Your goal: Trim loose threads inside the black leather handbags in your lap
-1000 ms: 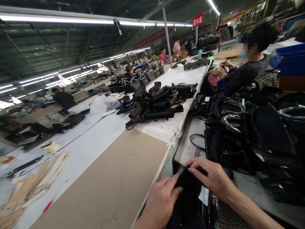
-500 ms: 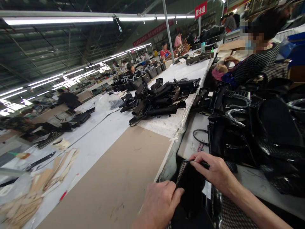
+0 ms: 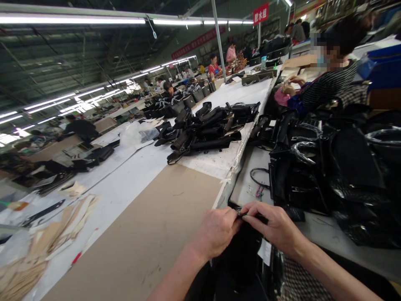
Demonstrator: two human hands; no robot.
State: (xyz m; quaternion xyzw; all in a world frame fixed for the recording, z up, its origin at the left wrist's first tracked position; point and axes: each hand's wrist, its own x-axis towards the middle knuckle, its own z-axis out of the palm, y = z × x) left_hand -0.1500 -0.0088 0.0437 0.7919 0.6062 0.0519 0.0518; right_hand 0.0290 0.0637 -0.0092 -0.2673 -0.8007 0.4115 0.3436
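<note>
A black handbag (image 3: 239, 261) with checked fabric and a small white label (image 3: 265, 251) lies below my hands at the table's edge. My left hand (image 3: 218, 230) is closed, its thumb and fingers pinching the bag's upper edge. Right beside it, my right hand (image 3: 271, 223) pinches the same edge between thumb and fingertips. The two hands nearly touch. The arms and hands cover part of the bag, and its lower end runs out of view.
Black bags with plastic-wrapped handles (image 3: 303, 152) crowd the right side. Black bag pieces (image 3: 209, 129) are heaped on the white table beyond a tan board (image 3: 147, 221). Tan strips (image 3: 53, 234) and a red pen (image 3: 76, 258) lie left. A co-worker (image 3: 328, 79) sits at the far right.
My left hand has moved up and away from me along the bag to its upper edge, close to my right hand. My right hand keeps its pinch, with the view shifted slightly.
</note>
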